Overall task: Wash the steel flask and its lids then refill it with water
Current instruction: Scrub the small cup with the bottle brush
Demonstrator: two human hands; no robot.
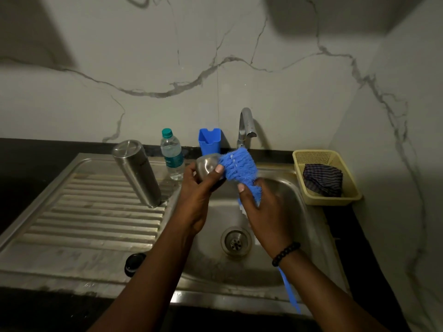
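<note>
Over the sink bowl (pixel 282 212), both hands work close together. Left hand (pixel 199 188) grips a small steel lid (pixel 208 164), fingers curled round its rounded body, thumb pressed on the side facing the brush. Right hand (pixel 261 209) is closed round the neck of a blue bottle brush (pixel 239 167); bristle head points up and left, touching the lid. Brush handle runs down past the wrist and sticks out below the forearm toward the near edge of the sink. A dark beaded bracelet (pixel 285 254) sits on the right wrist.

Steel flask (pixel 136 172) stands on the ribbed drainboard (pixel 91 212) to the left of the bowl, near the back edge. It appears inverted — flat closed end up; which end rests on the ribs cannot be confirmed. A small black lid (pixel 134 263) lies at the near edge of the drainboard, partly behind the left forearm.

Along the back edge of the counter (pixel 28 164): a clear plastic water bottle (pixel 171 154) with a green cap, just right of the flask; a blue plastic holder (pixel 209 141) beside it; then the tap (pixel 245 127), spout over the bowl — no water stream visible. Drain strainer (pixel 236 242) shows at the bowl's bottom, between the forearms.

At the right back corner, a pale yellow basket (pixel 309 155) holds a dark striped cloth (pixel 322 179).

Lighting dim; marble-veined wall behind.
</note>
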